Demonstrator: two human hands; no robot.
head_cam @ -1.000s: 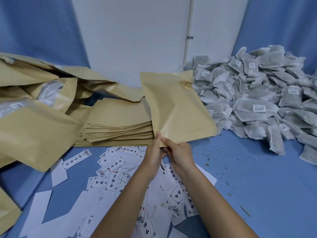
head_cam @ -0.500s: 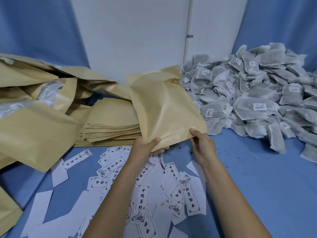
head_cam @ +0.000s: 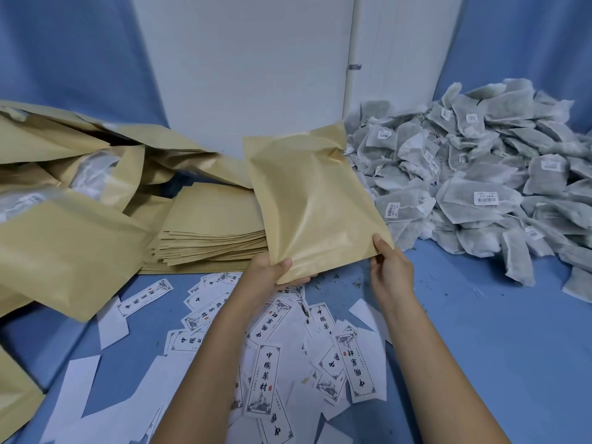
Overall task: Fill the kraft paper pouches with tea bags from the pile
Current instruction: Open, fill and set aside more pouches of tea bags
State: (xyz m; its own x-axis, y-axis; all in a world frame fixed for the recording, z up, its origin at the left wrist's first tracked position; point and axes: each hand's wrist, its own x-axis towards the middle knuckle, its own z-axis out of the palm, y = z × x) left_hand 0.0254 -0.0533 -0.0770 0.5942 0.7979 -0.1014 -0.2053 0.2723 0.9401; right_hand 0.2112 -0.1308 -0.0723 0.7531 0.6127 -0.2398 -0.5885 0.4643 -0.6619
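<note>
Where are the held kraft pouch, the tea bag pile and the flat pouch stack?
held kraft pouch [head_cam: 314,203], head view, middle of its face.
tea bag pile [head_cam: 464,201], head view, a bag near its middle.
flat pouch stack [head_cam: 211,213], head view, its top pouch.

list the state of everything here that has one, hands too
held pouch: lifted off the table, tilted, looks empty
left hand: holds its near left corner
right hand: pinches its near right corner
pouch stack: flat, on the table
tea bag pile: loose heap at right
labels: scattered on the table
pouch heap: piled at left
</note>
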